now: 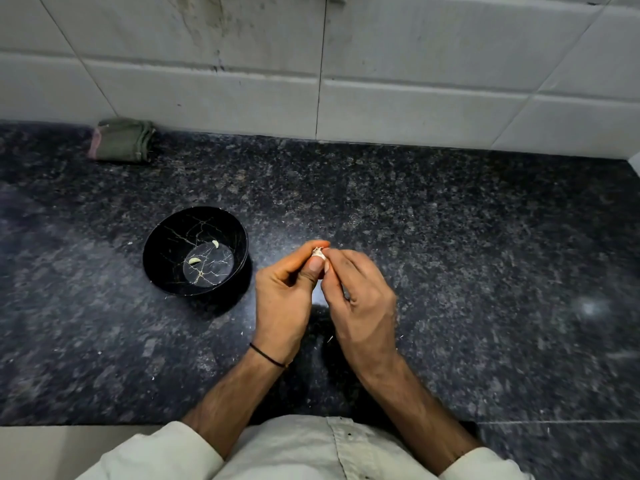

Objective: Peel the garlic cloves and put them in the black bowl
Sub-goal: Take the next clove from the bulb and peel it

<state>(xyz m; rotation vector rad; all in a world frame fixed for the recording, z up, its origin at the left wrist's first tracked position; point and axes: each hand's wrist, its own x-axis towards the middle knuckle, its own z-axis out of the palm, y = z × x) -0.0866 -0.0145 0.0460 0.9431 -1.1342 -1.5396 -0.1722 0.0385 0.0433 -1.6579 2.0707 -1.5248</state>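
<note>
A black bowl (162, 237) with gold vein lines stands on the dark granite counter, left of my hands. Two peeled garlic cloves lie inside it, one (194, 260) near the middle and one (215, 243) further back. My left hand (282, 296) pinches a small piece of garlic (317, 252) with papery skin between thumb and fingertips. My right hand (360, 299) meets it from the right, its fingertips pinching the same piece. Both hands hover just above the counter, to the right of the bowl. Most of the garlic is hidden by the fingers.
A folded green cloth (122, 140) lies at the back left against the white tiled wall (415, 81). Tiny flecks of garlic skin (329, 339) dot the counter (485, 271) near my wrists. The counter's front edge runs just before my body.
</note>
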